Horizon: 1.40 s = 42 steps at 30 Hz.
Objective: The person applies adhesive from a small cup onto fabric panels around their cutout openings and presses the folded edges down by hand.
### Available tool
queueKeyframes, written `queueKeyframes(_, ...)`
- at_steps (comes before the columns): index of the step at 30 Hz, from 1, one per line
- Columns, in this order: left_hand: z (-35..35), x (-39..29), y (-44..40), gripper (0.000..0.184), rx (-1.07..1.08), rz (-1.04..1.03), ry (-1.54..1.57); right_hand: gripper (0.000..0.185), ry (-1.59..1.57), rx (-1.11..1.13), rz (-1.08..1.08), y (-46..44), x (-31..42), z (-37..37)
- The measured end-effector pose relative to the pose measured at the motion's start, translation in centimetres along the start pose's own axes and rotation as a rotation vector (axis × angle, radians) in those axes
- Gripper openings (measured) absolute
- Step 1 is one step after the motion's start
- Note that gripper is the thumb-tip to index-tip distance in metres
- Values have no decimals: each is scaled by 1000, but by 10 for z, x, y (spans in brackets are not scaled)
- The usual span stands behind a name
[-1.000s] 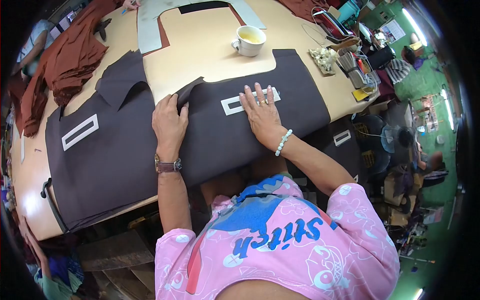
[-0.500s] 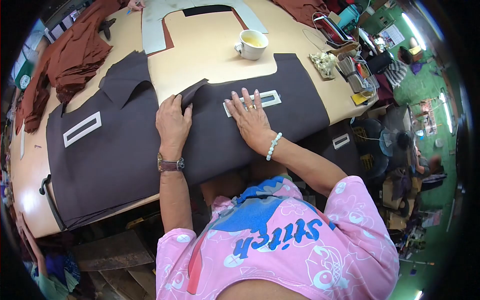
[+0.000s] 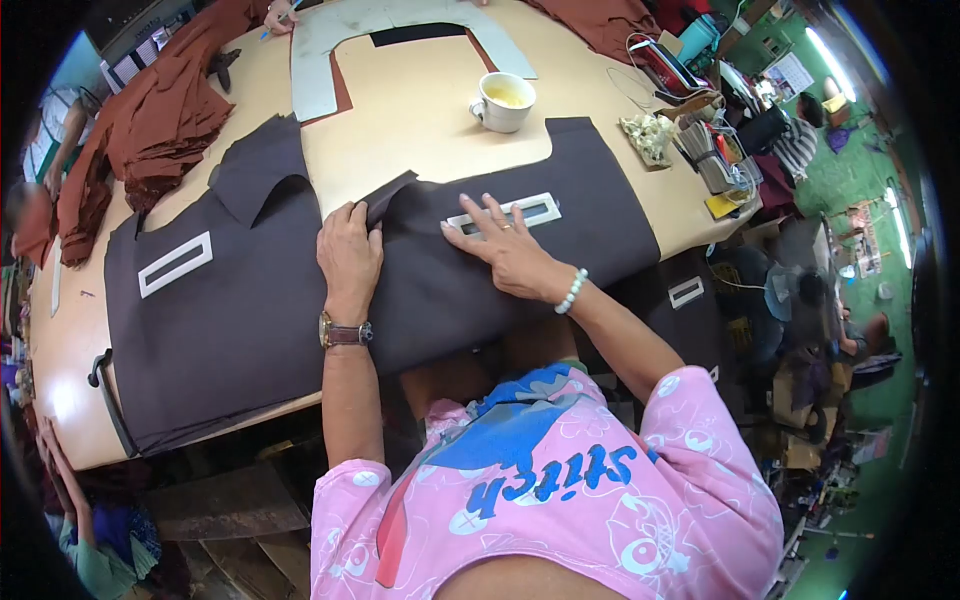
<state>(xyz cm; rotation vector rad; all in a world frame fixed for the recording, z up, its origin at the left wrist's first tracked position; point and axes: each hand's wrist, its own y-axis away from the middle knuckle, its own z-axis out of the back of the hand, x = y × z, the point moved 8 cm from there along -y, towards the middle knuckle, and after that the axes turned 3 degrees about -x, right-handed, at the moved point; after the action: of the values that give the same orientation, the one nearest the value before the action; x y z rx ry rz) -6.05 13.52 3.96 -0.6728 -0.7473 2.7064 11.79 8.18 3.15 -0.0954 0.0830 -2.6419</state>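
Dark fabric panels (image 3: 250, 330) lie across the table in front of me. My left hand (image 3: 350, 260), with a watch on its wrist, grips the raised, folded edge of the dark fabric between thumb and fingers. Spread flat on the panel to the right, my right hand (image 3: 515, 262) touches a white rectangular frame-shaped patch (image 3: 543, 209) and partly covers it. A similar white frame patch (image 3: 175, 265) lies on the left panel, away from both hands.
Beyond the fabric stands a cup with yellow liquid (image 3: 503, 103). Reddish-brown cloth (image 3: 165, 140) is heaped at left. Pale curved pattern pieces (image 3: 315, 75) lie at the far side, near another person's hand (image 3: 280, 15). Clutter (image 3: 710, 155) fills the right table end.
My right hand has turned slightly, its wrist shifting right and its fingers spreading over the white patch. My left hand keeps its grip on the fabric edge. The whole view has shifted a little.
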Motion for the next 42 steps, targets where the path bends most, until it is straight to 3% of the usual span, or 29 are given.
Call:
queueKeyframes(4,-3,-1,0,31,8,4,-23,70,-52,-285,-159,24,-47,31)
queueKeyframes(8,-2,-4,1,30,-7,10,-37,71,126,-401,-407,65,-127,43)
queueKeyframes(10,-1,-5,-1,29,1,27,-48,70,128,-417,-575,84,-166,45)
queueKeyframes(15,-5,0,1,50,-38,51,-53,77,20,-347,-975,101,-251,36)
queueKeyframes(18,-10,7,2,51,-8,104,-53,78,-7,-455,-953,87,-266,29)
queueKeyframes(19,-8,5,2,47,-13,106,-60,78,-11,-392,-972,79,-261,30)
queueKeyframes(24,-7,8,-4,31,-25,122,18,60,-211,-606,-829,55,-269,19)
queueKeyframes(27,3,15,-8,29,-137,113,116,57,-513,-734,-801,54,-279,26)
queueKeyframes(29,14,27,-9,21,-165,224,286,64,-662,-814,-741,57,-287,35)
queueKeyframes(33,68,-10,-18,11,-313,191,474,81,-846,-692,-716,61,-296,31)
queueKeyframes(37,86,-6,-7,13,-435,254,586,91,-1256,-556,-720,70,-294,9)
queueKeyframes(40,106,-20,3,15,-514,227,499,88,-1305,-509,-685,96,-281,25)
queueKeyframes(42,109,-23,11,15,-532,275,386,79,-1541,-471,-622,113,-275,20)
